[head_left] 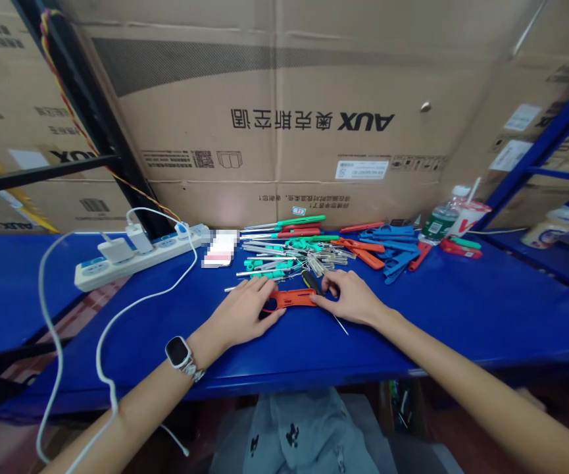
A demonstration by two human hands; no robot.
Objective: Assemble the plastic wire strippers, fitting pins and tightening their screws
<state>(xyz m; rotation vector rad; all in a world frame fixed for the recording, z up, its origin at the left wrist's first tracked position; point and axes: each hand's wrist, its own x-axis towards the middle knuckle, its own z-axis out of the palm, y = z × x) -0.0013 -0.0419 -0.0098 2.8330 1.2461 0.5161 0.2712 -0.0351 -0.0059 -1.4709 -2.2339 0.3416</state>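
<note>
In the head view, an orange plastic casing (294, 298) with a hollow inner side lies level just above the blue table. My left hand (245, 309) is closed around its left end, fingers above and thumb below; a dark part shows beside them. My right hand (350, 297) pinches the right end with the thumb. A screwdriver (310, 279) with a black and yellow handle passes by my right fingers, its thin shaft coming out below the hand. Whether the palm holds it or it lies on the table, I cannot tell.
Behind my hands lie metal rods with green parts (269, 263), blue plastic casings (397, 247) and orange casings (363, 250). A power strip (136, 260) with white cables stands left, beside a phone (220, 247). A bottle (439, 220) and a cup (469, 214) are at back right.
</note>
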